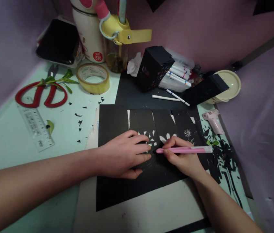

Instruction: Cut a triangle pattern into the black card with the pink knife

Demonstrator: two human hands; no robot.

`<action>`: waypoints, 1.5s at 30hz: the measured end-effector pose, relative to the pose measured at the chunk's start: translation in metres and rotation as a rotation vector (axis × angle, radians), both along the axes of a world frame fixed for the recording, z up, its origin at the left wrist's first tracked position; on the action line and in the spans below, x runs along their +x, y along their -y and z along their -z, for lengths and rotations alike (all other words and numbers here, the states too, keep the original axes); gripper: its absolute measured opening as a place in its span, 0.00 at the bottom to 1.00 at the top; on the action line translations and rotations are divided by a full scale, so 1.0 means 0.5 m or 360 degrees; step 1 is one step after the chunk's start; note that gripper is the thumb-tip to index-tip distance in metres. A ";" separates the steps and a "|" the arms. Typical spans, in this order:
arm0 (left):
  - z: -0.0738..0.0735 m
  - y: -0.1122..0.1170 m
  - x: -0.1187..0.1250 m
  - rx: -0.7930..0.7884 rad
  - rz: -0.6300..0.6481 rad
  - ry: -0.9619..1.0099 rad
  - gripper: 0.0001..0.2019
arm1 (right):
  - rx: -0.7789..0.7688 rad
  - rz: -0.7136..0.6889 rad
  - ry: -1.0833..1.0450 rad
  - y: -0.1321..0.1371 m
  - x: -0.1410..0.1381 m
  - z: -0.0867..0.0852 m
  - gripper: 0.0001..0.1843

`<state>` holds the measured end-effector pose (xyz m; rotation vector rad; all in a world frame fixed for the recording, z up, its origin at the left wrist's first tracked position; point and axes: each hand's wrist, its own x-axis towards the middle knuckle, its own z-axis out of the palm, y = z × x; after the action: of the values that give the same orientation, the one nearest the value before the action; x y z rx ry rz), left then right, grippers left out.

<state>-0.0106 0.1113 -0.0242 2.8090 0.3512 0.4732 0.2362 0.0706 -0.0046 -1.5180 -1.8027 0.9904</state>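
Observation:
A sheet of black card [117,191] lies in front of me, with small angular cut-outs, petal shapes and narrow slits showing white. My left hand [124,155] rests flat on it, fingers spread, beside the small cut-outs. My right hand [182,158] grips a pink pen-style craft knife [185,149], held almost level, its tip pointing left near the card. The blade is too dark against the card to make out. Petal cut-outs [168,137] and a small flower cut-out [188,133] lie just beyond the right hand. Under the card is a pale board [137,207].
Red-handled scissors [33,94], a clear ruler [36,124] and a tape roll [94,79] lie left. Bottles, a black box [153,68], markers [179,76] and a round cream container [229,85] stand behind. Black scraps [226,158] and a pale pink tool [213,120] are right.

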 end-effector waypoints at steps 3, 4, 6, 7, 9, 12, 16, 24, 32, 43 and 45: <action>0.000 0.000 0.001 0.0004 0.0001 0.0004 0.18 | -0.0010 0.0046 -0.0003 -0.001 0.000 0.001 0.07; 0.000 0.000 0.001 0.0002 0.0002 0.0003 0.18 | -0.0011 0.0053 -0.0004 0.000 0.000 0.001 0.07; 0.000 0.000 0.002 -0.0004 0.0003 0.0006 0.18 | 0.0000 0.0062 -0.0004 0.000 0.000 0.002 0.07; 0.001 0.000 0.003 -0.0006 0.0001 0.0009 0.18 | 0.0005 0.0063 -0.0001 0.001 0.001 0.002 0.07; 0.001 0.000 0.003 -0.0003 -0.0003 0.0018 0.18 | 0.0015 0.0062 0.0000 0.002 0.003 0.004 0.07; 0.003 0.000 0.003 0.0010 -0.0006 0.0039 0.18 | 0.0023 0.0015 -0.0010 0.004 0.005 0.005 0.06; 0.004 0.002 0.001 0.0016 -0.0010 0.0054 0.18 | 0.0003 -0.0065 0.0011 0.005 0.004 0.004 0.05; 0.001 0.000 0.002 0.0018 -0.0006 0.0030 0.17 | -0.0034 -0.0085 0.0027 0.007 0.003 -0.001 0.05; -0.002 0.000 0.002 -0.0003 -0.0012 0.0009 0.18 | 0.0002 -0.0039 0.0003 0.003 -0.003 -0.003 0.06; -0.003 -0.001 0.002 -0.0017 0.0002 -0.0011 0.18 | 0.0025 0.0035 -0.0049 0.002 0.000 0.003 0.08; -0.002 -0.001 0.002 -0.0015 0.0005 0.0001 0.18 | 0.0023 0.0034 -0.0061 0.003 0.001 0.005 0.08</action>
<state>-0.0096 0.1119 -0.0233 2.7998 0.3482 0.4703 0.2366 0.0690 -0.0073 -1.4969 -1.7597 0.9876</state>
